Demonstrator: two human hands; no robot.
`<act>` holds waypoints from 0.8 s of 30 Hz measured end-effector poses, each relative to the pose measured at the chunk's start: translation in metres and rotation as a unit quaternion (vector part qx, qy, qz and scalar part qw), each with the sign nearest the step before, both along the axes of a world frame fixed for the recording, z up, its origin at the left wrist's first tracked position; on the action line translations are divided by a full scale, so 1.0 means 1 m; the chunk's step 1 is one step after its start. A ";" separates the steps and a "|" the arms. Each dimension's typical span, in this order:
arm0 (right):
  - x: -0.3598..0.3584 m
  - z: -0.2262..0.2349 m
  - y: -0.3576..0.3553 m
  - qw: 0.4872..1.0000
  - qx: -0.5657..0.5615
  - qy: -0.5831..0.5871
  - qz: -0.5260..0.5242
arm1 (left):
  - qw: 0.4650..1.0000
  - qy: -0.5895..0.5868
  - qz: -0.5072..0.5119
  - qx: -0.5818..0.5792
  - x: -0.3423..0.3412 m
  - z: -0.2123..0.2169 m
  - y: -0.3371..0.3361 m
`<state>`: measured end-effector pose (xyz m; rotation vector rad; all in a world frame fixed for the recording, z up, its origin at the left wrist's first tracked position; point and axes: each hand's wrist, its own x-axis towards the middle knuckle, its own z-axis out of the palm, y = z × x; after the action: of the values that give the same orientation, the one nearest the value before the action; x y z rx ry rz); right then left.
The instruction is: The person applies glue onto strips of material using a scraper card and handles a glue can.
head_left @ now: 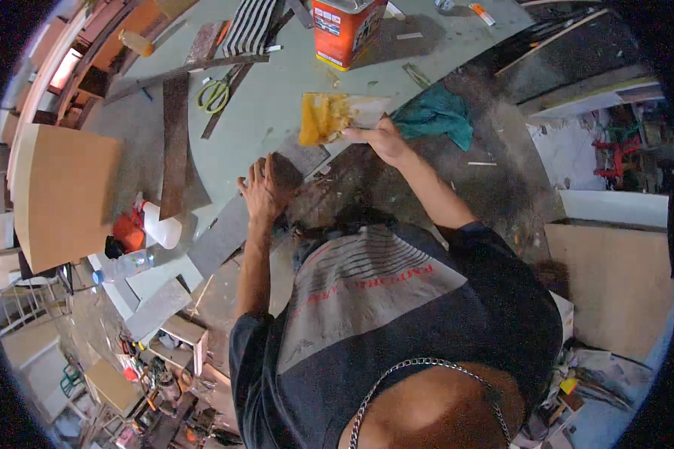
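Over the pale table, my right hand (pixel 384 142) grips the near right edge of a small flat board (pixel 370 111). Thick yellow paste (pixel 318 120) covers its left part. My thumb side shows; the other fingers are partly hidden. My left hand (pixel 262 191) lies with fingers spread beside and partly over a dark brown piece (pixel 286 173). Under and beyond that piece is a grey flat strip (pixel 308 156); another grey strip (pixel 221 239) runs down to the left. A crumpled teal cloth (pixel 438 116) lies right of my right hand.
Farther off stand a red-orange tin (pixel 337 37) and a striped cloth (pixel 252 28). Green-handled scissors (pixel 214 96) and a long brown strip (pixel 175 142) lie to the left. A white bottle (pixel 162 226), a clear bottle (pixel 133 263) and a large tan box (pixel 60 198) stand at the left edge.
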<state>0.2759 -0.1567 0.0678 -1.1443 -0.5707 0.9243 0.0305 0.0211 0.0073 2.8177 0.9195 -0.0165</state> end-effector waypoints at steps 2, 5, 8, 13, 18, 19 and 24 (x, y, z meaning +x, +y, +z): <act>-0.014 0.004 0.006 1.000 0.004 -0.020 -0.010 | 0.999 -0.009 -0.013 -0.030 -0.011 0.007 0.005; -0.022 0.003 0.013 0.999 -0.010 -0.051 -0.014 | 1.000 -0.010 0.010 -0.013 -0.038 0.016 0.012; -0.029 0.005 0.020 0.993 -0.052 -0.103 -0.015 | 0.998 0.025 0.041 -0.028 -0.060 0.015 0.022; -0.036 -0.003 0.032 0.967 -0.098 -0.233 -0.011 | 0.999 0.011 0.017 -0.049 -0.071 0.002 0.031; -0.072 0.006 0.039 0.856 -0.110 -0.501 0.060 | 1.000 -0.018 -0.001 -0.025 -0.079 -0.017 0.036; -0.079 0.006 0.039 0.763 -0.125 -0.632 0.051 | 1.000 -0.015 -0.004 -0.009 -0.081 -0.018 0.036; -0.084 -0.045 0.037 0.658 -0.138 -0.738 0.051 | 0.999 -0.037 -0.006 -0.013 -0.078 -0.013 0.032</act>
<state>0.1914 -0.1196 0.0225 -2.0592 -1.8575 -0.0982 -0.0477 0.0529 -0.0061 2.7788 0.8794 0.0732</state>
